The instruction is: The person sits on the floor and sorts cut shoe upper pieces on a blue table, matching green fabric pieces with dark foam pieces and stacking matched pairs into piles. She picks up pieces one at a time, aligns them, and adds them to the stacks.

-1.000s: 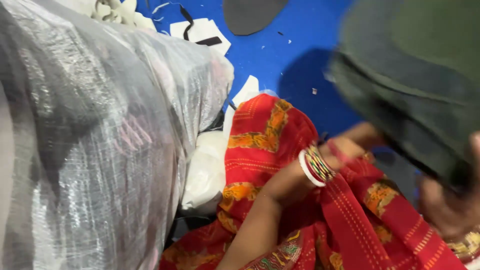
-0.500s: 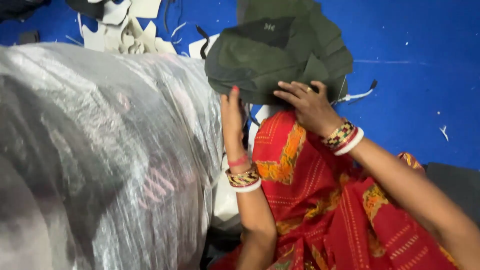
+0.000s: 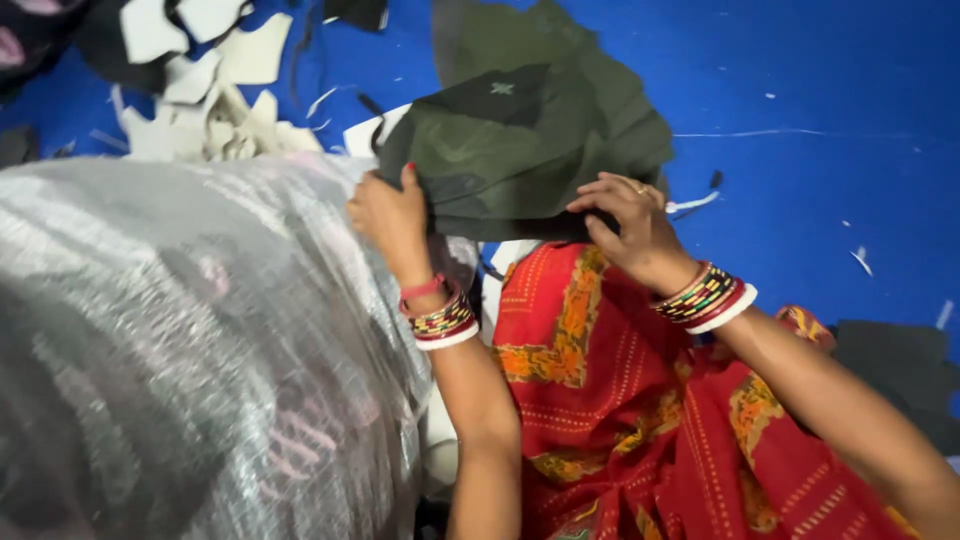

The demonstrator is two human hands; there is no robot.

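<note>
Hands at either edge of a stack of dark green fabric pieces (image 3: 520,150), a seated person in a red and orange patterned garment (image 3: 620,400) holds the bundle just above a blue floor (image 3: 820,100). The left hand (image 3: 392,215) is closed on the stack's near left corner, thumb on top, beside a large clear plastic sack (image 3: 190,350) that fills the left of the view. The right hand (image 3: 630,225) pinches the lower right edge, fingers curled under the layers. Both wrists carry coloured bangles.

The green pieces lie roughly squared together, their far end resting on or close to the floor; whether it touches cannot be told. Judging from the pictures, the gathering of this stack looks largely done, while where it ends up is not yet settled: it sits between the sack and the lap, in neither. White offcuts (image 3: 210,70) and dark scraps (image 3: 900,370) lie loose on the floor, still ungathered.
</note>
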